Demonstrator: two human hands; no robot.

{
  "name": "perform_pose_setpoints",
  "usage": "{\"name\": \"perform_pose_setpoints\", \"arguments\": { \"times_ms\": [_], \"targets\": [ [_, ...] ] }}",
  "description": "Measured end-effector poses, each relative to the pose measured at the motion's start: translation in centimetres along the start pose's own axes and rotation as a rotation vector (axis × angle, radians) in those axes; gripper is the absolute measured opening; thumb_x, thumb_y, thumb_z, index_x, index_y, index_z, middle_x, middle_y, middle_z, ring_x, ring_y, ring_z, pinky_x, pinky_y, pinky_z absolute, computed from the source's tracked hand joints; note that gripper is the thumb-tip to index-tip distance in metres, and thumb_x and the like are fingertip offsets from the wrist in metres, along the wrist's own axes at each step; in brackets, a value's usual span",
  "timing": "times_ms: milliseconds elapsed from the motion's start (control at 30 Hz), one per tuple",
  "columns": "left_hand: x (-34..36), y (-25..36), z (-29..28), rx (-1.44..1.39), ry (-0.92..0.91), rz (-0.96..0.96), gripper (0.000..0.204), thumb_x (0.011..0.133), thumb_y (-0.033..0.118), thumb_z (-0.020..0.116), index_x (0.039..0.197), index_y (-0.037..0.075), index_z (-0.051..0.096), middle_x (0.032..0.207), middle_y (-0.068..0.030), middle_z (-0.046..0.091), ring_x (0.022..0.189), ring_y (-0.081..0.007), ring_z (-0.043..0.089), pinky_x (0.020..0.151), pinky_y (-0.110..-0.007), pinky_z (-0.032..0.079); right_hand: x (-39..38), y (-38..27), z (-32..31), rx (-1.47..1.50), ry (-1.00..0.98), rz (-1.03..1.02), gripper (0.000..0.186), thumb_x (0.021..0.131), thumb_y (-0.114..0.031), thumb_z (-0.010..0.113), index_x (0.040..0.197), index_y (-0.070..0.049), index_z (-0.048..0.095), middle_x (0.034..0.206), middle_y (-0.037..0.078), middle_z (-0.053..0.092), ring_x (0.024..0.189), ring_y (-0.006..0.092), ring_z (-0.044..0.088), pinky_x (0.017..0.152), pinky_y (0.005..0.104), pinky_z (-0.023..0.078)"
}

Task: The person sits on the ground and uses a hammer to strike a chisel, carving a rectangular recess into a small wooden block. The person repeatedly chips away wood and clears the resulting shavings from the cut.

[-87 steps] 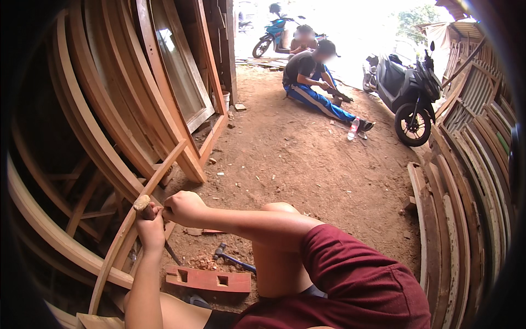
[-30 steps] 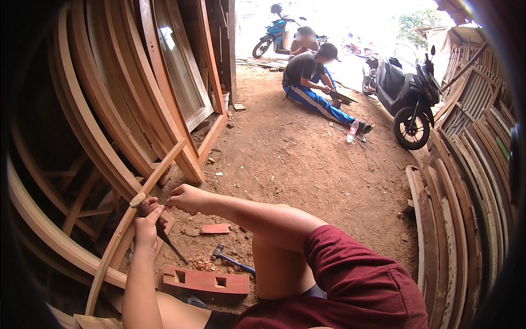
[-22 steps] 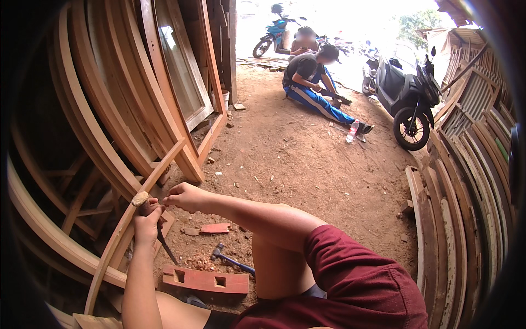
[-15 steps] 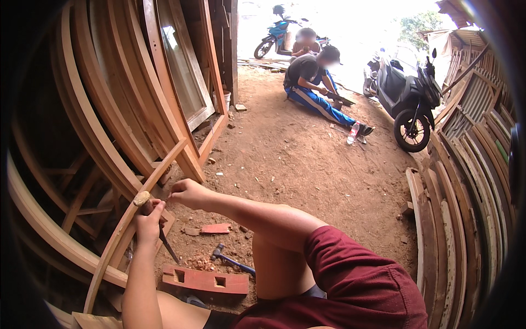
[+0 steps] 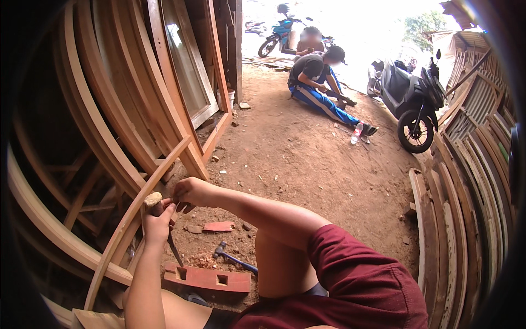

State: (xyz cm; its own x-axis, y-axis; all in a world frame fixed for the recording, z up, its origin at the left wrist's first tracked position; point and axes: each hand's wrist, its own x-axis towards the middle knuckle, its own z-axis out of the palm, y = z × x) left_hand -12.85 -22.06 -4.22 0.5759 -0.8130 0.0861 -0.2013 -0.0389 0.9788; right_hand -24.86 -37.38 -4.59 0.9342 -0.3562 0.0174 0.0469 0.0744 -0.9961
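The chisel (image 5: 175, 247) your left fingers (image 5: 166, 213) grip — right fingers' (image 5: 183, 193) hold unclear — seems mid-alignment, next needing steadying over the red block (image 5: 200, 278).

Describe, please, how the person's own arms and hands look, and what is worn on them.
Both the left hand and the right hand are ungloved. The right arm comes out of a loose, short maroon sleeve with visible seams. The left forearm is uncovered where it shows. Any rings are too small to tell.
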Motion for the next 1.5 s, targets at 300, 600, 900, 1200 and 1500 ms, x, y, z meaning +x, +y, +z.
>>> {"name": "perform_pose_setpoints", "arguments": {
  "times_ms": [300, 600, 900, 1200, 1500],
  "targets": [
    [0.7, -0.3, -0.4, 0.035, 0.033, -0.003, 0.018, 0.088, 0.016, 0.071, 0.098, 0.001, 0.070, 0.074, 0.0004, 0.064, 0.057, -0.0062, 0.054, 0.049, -0.023, 0.042, -0.1, -0.4, 1.4, -0.233, 0.023, -0.067, 0.015, 0.093, -0.007, 0.058, 0.106, 0.001, 0.059, 0.079, 0.008, 0.068, 0.066, 0.0137, 0.066, 0.056, 0.0271, 0.053],
    [0.8, -0.9, -1.0, -0.082, 0.077, -0.095, 0.014, 0.087, 0.016, 0.070, 0.092, 0.003, 0.068, 0.074, -0.0013, 0.064, 0.057, -0.0091, 0.056, 0.049, -0.025, 0.043, -0.3, -0.8, 2.1, -0.344, 0.036, -0.092, 0.016, 0.090, -0.011, 0.066, 0.095, 0.002, 0.056, 0.077, 0.010, 0.070, 0.063, 0.0124, 0.065, 0.055, 0.0268, 0.052],
    [0.4, 0.8, -1.2, -0.135, 0.079, -0.078, 0.008, 0.088, 0.013, 0.068, 0.090, 0.007, 0.063, 0.071, 0.0023, 0.058, 0.059, -0.0075, 0.053, 0.054, -0.024, 0.043, 0.3, 0.3, 1.7, -0.533, 0.071, -0.143, 0.024, 0.091, -0.021, 0.063, 0.089, 0.003, 0.066, 0.078, 0.010, 0.070, 0.073, 0.0168, 0.066, 0.068, 0.0330, 0.052],
    [0.2, 1.1, -1.2, -0.302, 0.105, -0.195, 0.014, 0.086, 0.018, 0.072, 0.096, 0.010, 0.067, 0.077, 0.0024, 0.061, 0.059, -0.0092, 0.054, 0.056, -0.027, 0.045, -0.4, 0.0, 2.3, -0.588, 0.045, -0.348, 0.022, 0.091, -0.019, 0.058, 0.094, 0.002, 0.063, 0.076, 0.015, 0.063, 0.072, 0.0227, 0.062, 0.068, 0.0378, 0.049],
    [0.7, 0.5, -0.8, 0.123, 0.149, 0.230, 0.011, 0.087, 0.009, 0.070, 0.087, -0.001, 0.068, 0.080, -0.0018, 0.066, 0.072, -0.0092, 0.060, 0.065, -0.027, 0.048, 0.3, 1.2, 3.4, -0.606, 0.210, -0.279, 0.022, 0.091, -0.019, 0.059, 0.096, 0.003, 0.062, 0.079, 0.020, 0.064, 0.076, 0.0301, 0.064, 0.070, 0.0401, 0.049]
  ]
}}
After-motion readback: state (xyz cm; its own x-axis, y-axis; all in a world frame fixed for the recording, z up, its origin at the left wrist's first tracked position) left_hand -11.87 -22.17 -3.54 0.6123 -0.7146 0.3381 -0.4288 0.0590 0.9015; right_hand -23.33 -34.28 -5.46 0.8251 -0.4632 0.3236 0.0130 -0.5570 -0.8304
